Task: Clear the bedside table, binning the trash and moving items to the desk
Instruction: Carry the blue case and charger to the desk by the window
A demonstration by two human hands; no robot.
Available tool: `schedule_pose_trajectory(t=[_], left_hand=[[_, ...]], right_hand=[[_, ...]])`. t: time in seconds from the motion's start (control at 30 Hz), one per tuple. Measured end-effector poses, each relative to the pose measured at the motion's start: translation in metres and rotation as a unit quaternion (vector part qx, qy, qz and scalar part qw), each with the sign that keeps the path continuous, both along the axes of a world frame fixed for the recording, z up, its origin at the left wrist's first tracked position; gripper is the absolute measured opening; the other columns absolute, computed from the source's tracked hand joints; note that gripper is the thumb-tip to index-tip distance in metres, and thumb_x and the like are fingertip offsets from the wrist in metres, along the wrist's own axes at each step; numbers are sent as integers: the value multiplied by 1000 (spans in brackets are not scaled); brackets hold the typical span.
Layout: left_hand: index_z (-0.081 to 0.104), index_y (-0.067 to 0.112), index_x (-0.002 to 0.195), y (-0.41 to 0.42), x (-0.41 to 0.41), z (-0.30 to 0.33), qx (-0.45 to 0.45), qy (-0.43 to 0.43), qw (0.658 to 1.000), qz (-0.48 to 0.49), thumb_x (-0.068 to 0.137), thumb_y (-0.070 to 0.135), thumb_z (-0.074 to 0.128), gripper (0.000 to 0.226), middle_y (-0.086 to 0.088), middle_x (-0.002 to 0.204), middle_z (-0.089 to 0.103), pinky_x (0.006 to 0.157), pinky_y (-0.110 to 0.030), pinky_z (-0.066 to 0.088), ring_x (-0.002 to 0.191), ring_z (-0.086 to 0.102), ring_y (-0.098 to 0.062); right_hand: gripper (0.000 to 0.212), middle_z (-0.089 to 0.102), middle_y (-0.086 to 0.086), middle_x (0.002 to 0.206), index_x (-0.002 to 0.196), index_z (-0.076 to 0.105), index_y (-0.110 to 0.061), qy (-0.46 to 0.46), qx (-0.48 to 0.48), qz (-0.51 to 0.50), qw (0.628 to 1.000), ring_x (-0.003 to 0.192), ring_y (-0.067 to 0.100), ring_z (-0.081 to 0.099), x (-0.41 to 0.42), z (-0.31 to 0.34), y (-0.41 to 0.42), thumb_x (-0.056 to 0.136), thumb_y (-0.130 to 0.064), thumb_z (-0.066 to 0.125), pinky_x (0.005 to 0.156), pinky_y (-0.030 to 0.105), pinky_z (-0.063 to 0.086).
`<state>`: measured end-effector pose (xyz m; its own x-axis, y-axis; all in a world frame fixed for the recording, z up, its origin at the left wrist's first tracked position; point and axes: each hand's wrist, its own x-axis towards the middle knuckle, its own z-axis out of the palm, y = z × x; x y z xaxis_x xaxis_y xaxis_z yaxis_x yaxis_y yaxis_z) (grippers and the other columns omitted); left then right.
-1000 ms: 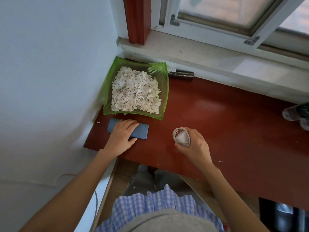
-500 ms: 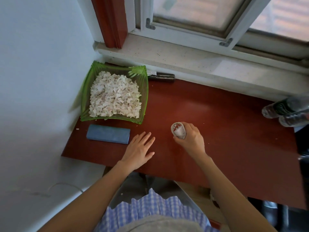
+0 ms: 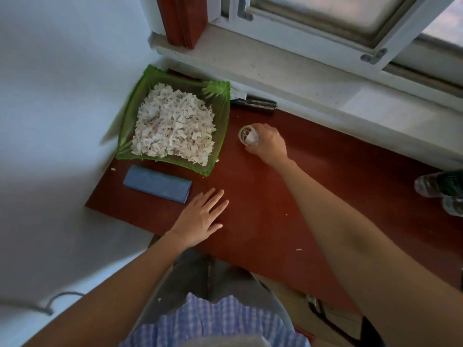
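Note:
My right hand point(image 3: 269, 144) grips a small clear round container point(image 3: 248, 136) with white contents, held low over the red-brown desk point(image 3: 313, 196), just right of the green tray. The green tray point(image 3: 220, 96) sits in the desk's far left corner, heaped with torn paper scraps point(image 3: 175, 126). A flat blue case point(image 3: 156, 183) lies in front of the tray near the desk's left edge. My left hand point(image 3: 201, 217) rests flat on the desk with fingers spread, to the right of the blue case and not touching it.
A dark slim object point(image 3: 258, 104) lies along the wall behind the tray. Plastic bottles point(image 3: 441, 186) lie at the desk's right edge. A window sill point(image 3: 288, 68) and white wall point(image 3: 62, 96) border the desk. Small paper bits dot the surface.
My left hand let go of the blue case and slid right onto the bare desk. My right hand carried the round container farther back, toward the tray's right side.

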<state>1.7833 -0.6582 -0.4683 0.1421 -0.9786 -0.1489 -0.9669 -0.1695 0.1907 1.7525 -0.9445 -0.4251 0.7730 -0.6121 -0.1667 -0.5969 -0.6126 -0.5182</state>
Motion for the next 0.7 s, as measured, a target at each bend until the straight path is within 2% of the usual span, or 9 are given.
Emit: schedule_pose_trajectory(t=[0.07,0.23,0.4,0.57,0.7], left_hand=[[40,18,141,0,-1,-1,-5,-1,1000,6,89,51,41,61,-10,152,35,109,-47,35,139,35,-30],[42,19,141,0,-3,-1,-18,6,1000,17,86,48,56,64,-9,152,35,110,-46,34,139,34,-29],[45,19,139,-1,-3,-1,-24,6,999,22,83,46,65,66,-8,150,39,108,-46,37,137,38,-29],[43,19,140,-1,-5,-1,-20,-9,999,24,84,47,62,66,-8,151,37,109,-44,33,139,35,-27],[41,19,141,-1,-4,0,-14,-13,1000,18,85,48,60,66,-8,152,36,110,-42,32,139,34,-27]], right_hand=[[68,58,7,121,127,54,-16,0,0,8,1000,114,30,51,12,-6,-5,65,-24,80,90,36,42],[68,58,8,121,127,55,-14,-21,-9,20,1000,112,30,50,31,-12,-14,65,-22,81,89,33,40],[66,60,7,119,125,58,-17,-46,6,-13,999,112,29,51,40,-17,-19,64,-24,83,88,34,41],[68,61,8,116,125,58,-16,-50,4,-15,999,110,29,53,44,-18,-18,63,-24,84,86,36,45],[73,58,12,123,129,53,-10,-60,-10,-2,998,115,32,51,38,-16,-17,64,-23,84,93,38,42]])
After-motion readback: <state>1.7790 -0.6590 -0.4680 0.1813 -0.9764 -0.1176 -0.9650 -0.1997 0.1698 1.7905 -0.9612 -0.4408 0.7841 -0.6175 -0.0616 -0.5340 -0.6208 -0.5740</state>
